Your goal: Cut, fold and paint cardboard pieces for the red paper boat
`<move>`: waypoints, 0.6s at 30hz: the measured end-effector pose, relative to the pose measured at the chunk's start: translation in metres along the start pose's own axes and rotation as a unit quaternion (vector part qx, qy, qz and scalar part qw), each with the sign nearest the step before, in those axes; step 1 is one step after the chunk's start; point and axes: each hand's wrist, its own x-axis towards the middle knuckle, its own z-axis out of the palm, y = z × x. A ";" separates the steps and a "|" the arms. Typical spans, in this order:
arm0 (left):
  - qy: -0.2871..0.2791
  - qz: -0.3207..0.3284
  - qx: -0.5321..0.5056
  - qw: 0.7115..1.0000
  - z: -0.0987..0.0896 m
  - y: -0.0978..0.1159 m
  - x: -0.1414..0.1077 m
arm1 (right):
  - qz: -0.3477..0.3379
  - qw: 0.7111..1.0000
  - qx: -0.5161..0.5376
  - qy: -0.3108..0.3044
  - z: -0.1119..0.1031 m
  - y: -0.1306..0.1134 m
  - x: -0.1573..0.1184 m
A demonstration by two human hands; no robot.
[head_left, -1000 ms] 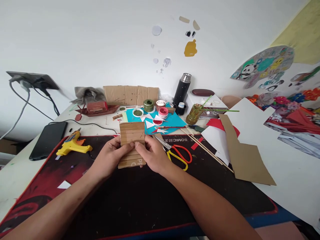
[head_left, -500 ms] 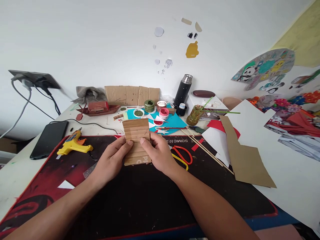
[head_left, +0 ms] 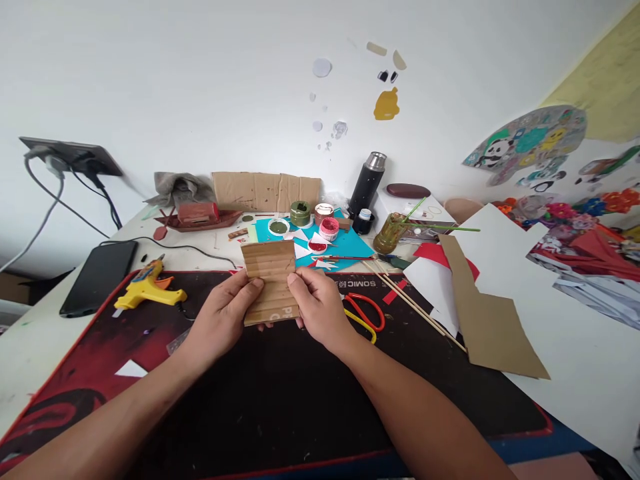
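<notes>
Paint is held in several containers on the blue sheet (head_left: 357, 243) at the back of the table. Green paint is seen in an uncapped jar (head_left: 300, 215) and in the upturned white lid (head_left: 279, 227) beside it. Pinkish-red paint is contained in a small pot (head_left: 329, 230), and red paint is spread in another lid (head_left: 317, 247) just in front. The contents of the brownish jar (head_left: 324, 214) cannot be made out beneath its whitish top. Farther right, murky liquid is held in a glass jar (head_left: 390, 233), from which green sticks (head_left: 457, 229) are slanted out to the right. A white-capped bottle (head_left: 365, 215) is set in a black cup (head_left: 362, 225).

The piece of cardboard (head_left: 273, 283) is held above the dark mat (head_left: 280, 400), in front of the paints. Its long axis is pointed away from the person, its far end tipped slightly left, and its ridges are run crosswise. Pale print is shown near the lower right corner. The left edge is pinched by the left hand (head_left: 225, 307) and the right edge by the right hand (head_left: 323, 303), thumbs laid on the near face. Scissors (head_left: 367, 313) are partly hidden behind the right hand.
</notes>
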 end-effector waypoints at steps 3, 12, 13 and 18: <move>-0.019 -0.007 -0.039 0.999 -0.001 -0.007 0.004 | 0.001 1.000 0.008 0.009 -0.002 0.002 0.002; -0.073 0.012 -0.048 0.996 -0.006 -0.008 0.007 | 0.014 0.997 0.074 -0.027 -0.007 0.004 0.007; -0.061 0.020 -0.044 0.997 -0.005 -0.008 0.006 | 0.014 0.996 0.080 -0.037 -0.006 0.004 0.007; -0.036 0.026 -0.027 0.999 0.000 -0.009 0.003 | 0.010 0.999 0.040 -0.032 -0.001 0.009 0.004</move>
